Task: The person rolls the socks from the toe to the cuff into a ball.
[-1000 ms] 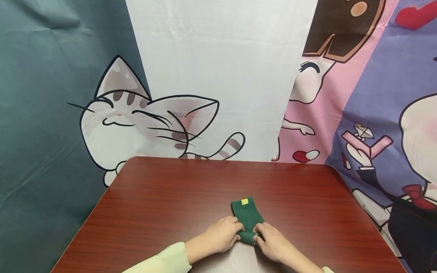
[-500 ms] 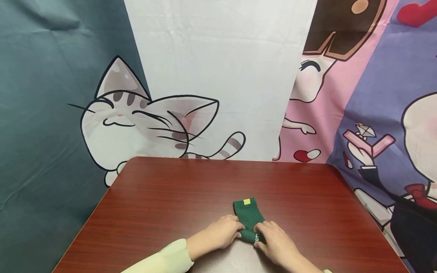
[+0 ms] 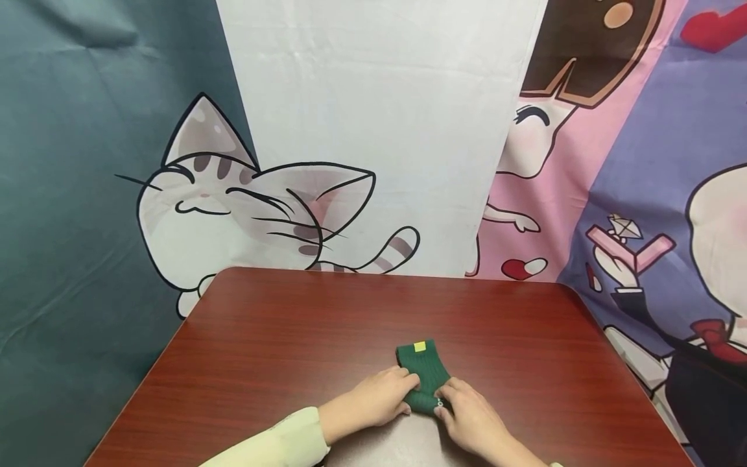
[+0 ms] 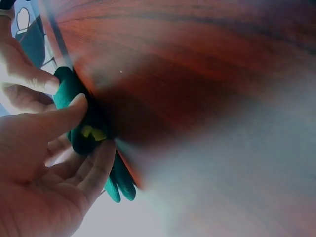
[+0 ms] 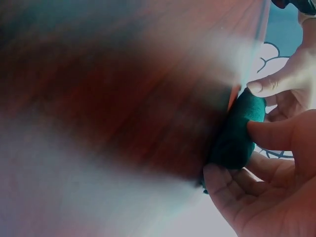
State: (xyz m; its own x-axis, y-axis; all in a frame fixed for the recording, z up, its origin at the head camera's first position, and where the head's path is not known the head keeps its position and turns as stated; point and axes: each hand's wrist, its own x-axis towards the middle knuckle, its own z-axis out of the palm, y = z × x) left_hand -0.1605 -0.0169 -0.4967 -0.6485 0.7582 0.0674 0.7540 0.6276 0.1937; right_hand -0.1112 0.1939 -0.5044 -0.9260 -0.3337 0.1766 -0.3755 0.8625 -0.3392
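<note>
A pair of dark green ribbed socks (image 3: pixel 430 366) lies on the table, its near end rolled up and its far end flat with a yellow patch (image 3: pixel 419 347). My left hand (image 3: pixel 373 397) pinches the left end of the roll, thumb on the near side and fingers over the top. At the right end my right hand (image 3: pixel 471 415) grips it likewise, beside some white lettering. The left wrist view shows the thick roll (image 4: pixel 81 111) with a bit of yellow at its end and two flat layers behind. In the right wrist view the roll (image 5: pixel 236 136) sits between both hands.
The reddish-brown wooden table (image 3: pixel 280 324) has rounded far corners. Behind it hangs a printed cloth backdrop (image 3: pixel 373 97) with a cartoon cat and figures. Pale green sleeves (image 3: pixel 286 441) cover the forearms.
The roll has turned slightly between my fingers, and its white lettering shows differently. My left fingers have shifted a little over the roll. Both hands stay at the socks' near end.
</note>
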